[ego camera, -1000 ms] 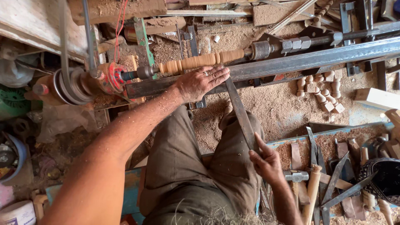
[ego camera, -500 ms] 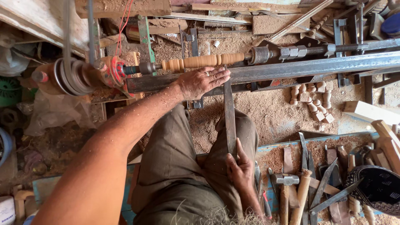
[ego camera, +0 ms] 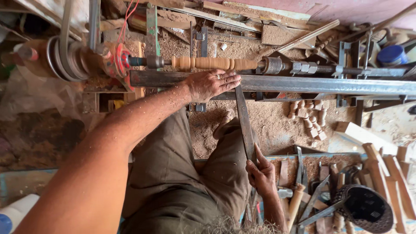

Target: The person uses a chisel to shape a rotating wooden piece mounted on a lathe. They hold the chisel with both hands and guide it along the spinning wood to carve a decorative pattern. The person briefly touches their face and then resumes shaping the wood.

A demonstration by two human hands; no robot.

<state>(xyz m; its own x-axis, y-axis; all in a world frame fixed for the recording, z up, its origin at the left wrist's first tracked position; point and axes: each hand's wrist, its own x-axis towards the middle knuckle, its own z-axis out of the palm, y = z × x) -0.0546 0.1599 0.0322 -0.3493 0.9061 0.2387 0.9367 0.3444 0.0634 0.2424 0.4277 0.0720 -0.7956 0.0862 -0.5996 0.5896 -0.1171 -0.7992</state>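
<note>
Left hand [ego camera: 212, 83] lies flat on the steel rail [ego camera: 303, 84], right hand [ego camera: 260, 173] fingers wrapped around the long chisel [ego camera: 244, 121], which may catch the turned spindle [ego camera: 214, 63] and kick.

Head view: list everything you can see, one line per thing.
Turned wooden spindle: one, tan, mounted on the lathe at top.
Steel rail: one, grey, running across below the spindle.
Long chisel: one, dark metal, from the rail down to the lap.
Small turned pieces: several, pale wood, on the sawdust right of centre.
Tray of tools: one, wooden handles, lower right.
Blue tub: one, upper right.
Left hand: resting on the rail, on the chisel.
Right hand: grip on the chisel's lower end.
</note>
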